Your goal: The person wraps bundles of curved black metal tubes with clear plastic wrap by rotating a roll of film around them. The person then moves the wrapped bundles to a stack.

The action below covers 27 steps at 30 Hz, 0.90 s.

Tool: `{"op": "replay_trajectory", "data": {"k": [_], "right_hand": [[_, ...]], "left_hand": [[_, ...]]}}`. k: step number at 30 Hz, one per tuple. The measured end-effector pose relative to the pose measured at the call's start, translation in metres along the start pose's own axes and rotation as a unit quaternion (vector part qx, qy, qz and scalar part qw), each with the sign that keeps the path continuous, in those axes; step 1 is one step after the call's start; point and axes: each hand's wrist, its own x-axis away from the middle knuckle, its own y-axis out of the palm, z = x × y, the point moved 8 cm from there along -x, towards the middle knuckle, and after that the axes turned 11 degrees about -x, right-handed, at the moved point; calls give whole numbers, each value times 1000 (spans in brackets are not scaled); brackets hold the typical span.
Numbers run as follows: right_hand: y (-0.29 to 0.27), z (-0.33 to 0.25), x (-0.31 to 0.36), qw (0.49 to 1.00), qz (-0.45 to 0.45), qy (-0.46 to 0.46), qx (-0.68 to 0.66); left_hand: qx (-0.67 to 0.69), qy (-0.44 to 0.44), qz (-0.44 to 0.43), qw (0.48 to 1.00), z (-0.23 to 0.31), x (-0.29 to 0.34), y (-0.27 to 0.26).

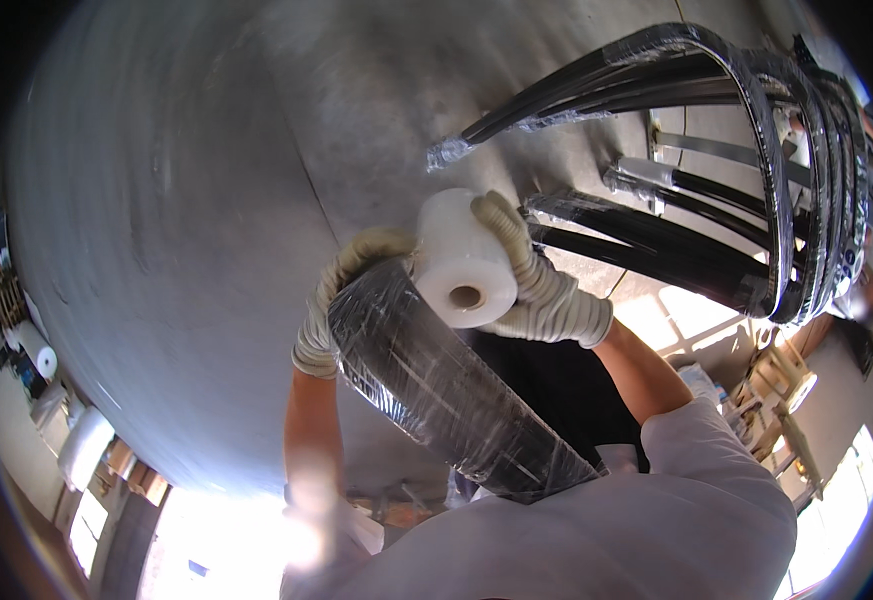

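Observation:
Both my hands wear pale ribbed work gloves. My right hand [536, 285] grips a roll of clear stretch film [446, 240] from its right side, its cardboard core opening turned toward me. A long black bundle wrapped in clear film [436, 385] slants from my body up to the roll. My left hand [341, 290] is wrapped round the bundle's far end, with its fingertips hidden behind it. The roll sits right against that end.
Several bent black film-wrapped pieces [696, 75] stand at the right, with ends pointing toward the roll. Beneath is a grey concrete floor [186, 200]. White rolls [86, 445] lie along the far left edge. Wooden pieces [781, 385] are at the lower right.

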Motion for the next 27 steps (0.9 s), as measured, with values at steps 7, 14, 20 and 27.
{"op": "replay_trajectory", "data": {"k": [7, 14, 20, 27], "right_hand": [[-8, -14, -13, 982, 17, -84, 170], [-6, -8, -11, 985, 27, 1, -169], [-11, 19, 11, 966, 126, 48, -221], [-17, 6, 11, 955, 245, 69, -155]], "left_hand": [[-56, 33, 35, 997, 4, 2, 3], [-33, 5, 18, 999, 0, -2, 8], [-14, -11, 19, 1000, -3, -3, 14], [8, -10, 26, 1000, -6, -7, 15]]}}
